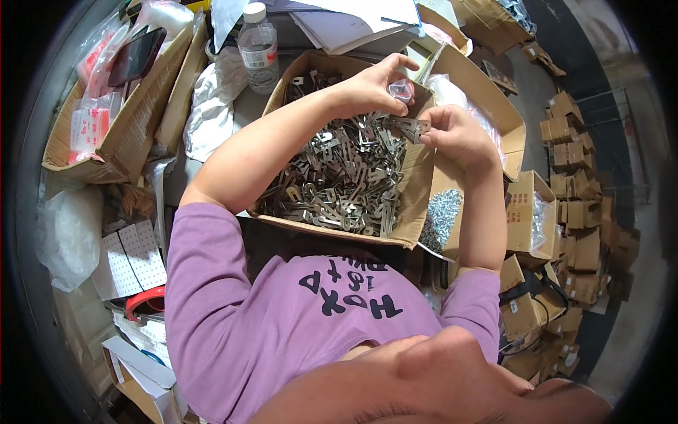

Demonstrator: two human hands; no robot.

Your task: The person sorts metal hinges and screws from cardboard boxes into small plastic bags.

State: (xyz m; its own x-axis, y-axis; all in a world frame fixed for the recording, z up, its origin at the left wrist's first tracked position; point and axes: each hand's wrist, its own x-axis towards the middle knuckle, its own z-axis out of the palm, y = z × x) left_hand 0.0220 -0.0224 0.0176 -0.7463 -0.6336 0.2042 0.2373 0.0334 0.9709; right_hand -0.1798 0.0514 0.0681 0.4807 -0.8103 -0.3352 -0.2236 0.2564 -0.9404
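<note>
Hands bagging metal brackets over an open box

Near, the cardboard box (413, 201) brims with metal brackets (346, 177). Beyond, the right hand (458, 134) pinches a bracket (415, 128); the left hand (374, 85) pinches a small clear bag (402, 90). Best hold the bag mouth wide, steady.

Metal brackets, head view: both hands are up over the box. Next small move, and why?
Probably slide the metal bracket pinched in the right hand into the small clear bag held by the left hand. Bag and bracket sit close together above the cardboard box of loose brackets, not yet joined.
</note>
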